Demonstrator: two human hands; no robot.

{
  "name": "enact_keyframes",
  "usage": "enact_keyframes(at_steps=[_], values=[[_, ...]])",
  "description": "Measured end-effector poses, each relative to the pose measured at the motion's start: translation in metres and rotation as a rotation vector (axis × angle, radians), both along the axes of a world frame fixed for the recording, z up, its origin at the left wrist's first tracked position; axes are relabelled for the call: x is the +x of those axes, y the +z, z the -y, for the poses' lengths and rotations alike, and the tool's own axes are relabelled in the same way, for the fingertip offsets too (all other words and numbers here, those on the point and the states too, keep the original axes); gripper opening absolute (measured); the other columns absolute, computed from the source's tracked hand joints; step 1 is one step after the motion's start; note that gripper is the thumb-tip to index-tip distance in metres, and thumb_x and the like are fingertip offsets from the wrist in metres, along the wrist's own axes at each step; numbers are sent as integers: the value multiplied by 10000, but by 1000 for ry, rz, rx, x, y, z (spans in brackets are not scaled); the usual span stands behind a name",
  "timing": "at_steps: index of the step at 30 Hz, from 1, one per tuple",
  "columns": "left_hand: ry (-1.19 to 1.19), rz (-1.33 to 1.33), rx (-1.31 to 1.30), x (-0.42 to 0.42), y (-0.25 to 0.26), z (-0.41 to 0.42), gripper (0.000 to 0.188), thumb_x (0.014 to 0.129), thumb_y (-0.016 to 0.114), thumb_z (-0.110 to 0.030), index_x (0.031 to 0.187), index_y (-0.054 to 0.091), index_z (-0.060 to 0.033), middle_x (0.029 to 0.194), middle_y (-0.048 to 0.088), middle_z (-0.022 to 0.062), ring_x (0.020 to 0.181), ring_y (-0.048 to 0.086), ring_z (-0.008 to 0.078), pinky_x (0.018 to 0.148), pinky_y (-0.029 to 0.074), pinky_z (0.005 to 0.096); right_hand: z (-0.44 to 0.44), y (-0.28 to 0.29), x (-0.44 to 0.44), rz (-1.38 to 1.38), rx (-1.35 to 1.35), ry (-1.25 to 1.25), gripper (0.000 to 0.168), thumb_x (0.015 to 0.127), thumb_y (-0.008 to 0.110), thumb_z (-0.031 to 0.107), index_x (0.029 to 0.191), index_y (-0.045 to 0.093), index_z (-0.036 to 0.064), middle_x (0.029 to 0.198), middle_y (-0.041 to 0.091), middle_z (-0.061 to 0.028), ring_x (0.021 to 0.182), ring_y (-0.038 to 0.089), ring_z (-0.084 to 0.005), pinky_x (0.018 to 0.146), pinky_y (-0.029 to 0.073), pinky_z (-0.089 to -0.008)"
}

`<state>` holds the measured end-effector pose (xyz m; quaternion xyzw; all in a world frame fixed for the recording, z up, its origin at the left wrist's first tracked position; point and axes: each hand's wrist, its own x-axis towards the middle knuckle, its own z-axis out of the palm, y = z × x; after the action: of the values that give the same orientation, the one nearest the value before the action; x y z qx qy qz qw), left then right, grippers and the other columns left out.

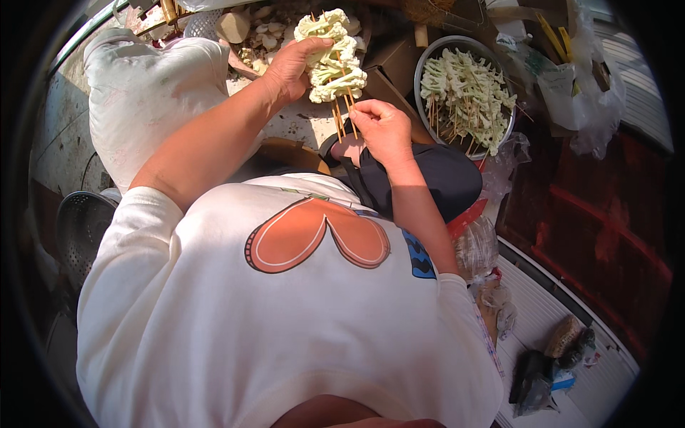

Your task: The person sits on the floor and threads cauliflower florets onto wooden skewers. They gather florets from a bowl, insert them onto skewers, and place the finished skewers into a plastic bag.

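Cauliflower florets (337, 80) are threaded on several thin wooden skewers, held up before me at the top middle. My left hand (291, 69) grips this bundle from the left side, its thumb pressed across the florets. Below the florets the bare skewer ends (338, 120) stick out towards me. My right hand (386, 128) pinches one of these ends between thumb and fingertips. To the right of my hands, a round metal basin (418, 80) holds a heap of other skewered cauliflower (465, 96), with sticks showing among the florets.
A stuffed white sack (150, 91) stands at my left, with a perforated metal colander (80, 230) behind it. Pale cut pieces (267, 35) lie beyond my hands. A cardboard box (393, 67) sits beside the basin. Plastic bags (594, 91) hang at the right.
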<state>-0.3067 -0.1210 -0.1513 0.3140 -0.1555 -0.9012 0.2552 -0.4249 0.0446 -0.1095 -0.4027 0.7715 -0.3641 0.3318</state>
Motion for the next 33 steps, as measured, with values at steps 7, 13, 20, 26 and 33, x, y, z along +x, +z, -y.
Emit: enact_keyframes(at_steps=[7,13,20,26,33], values=[[8,-37,47,0,4,3,289,769,663,-175,1025,587,-64,984,622,81,954,587,230,898,457,397,-1,30,-86,-220,17,-251,252,756,686,262,842,687,25,769,662,-63,700,617,-158,662,484,-285],[-26,-68,50,1,0,4,313,764,676,-194,1036,581,-71,1016,610,84,978,576,242,918,445,413,5,49,-187,-1014,107,-326,309,770,576,322,922,674,71,935,648,-155,846,610,-349,801,472,-423],[-59,-87,30,2,6,5,460,764,683,-323,1134,548,-85,1100,594,93,1035,554,251,952,414,417,19,21,-227,-997,675,-214,308,809,514,294,942,680,71,986,641,-184,896,614,-371,771,489,-456],[-32,-57,16,2,6,5,525,783,668,-372,1198,521,-85,1143,584,95,1079,538,246,971,401,415,6,1,-241,-1082,712,-95,265,830,489,232,879,695,73,941,658,-166,868,625,-351,746,502,-437],[-29,-167,18,1,11,6,551,818,626,-434,1226,501,-87,1164,578,100,1093,540,262,977,402,432,-35,-40,-291,-653,14,-270,163,791,618,144,864,686,15,743,636,-106,651,595,-236,570,472,-360]])
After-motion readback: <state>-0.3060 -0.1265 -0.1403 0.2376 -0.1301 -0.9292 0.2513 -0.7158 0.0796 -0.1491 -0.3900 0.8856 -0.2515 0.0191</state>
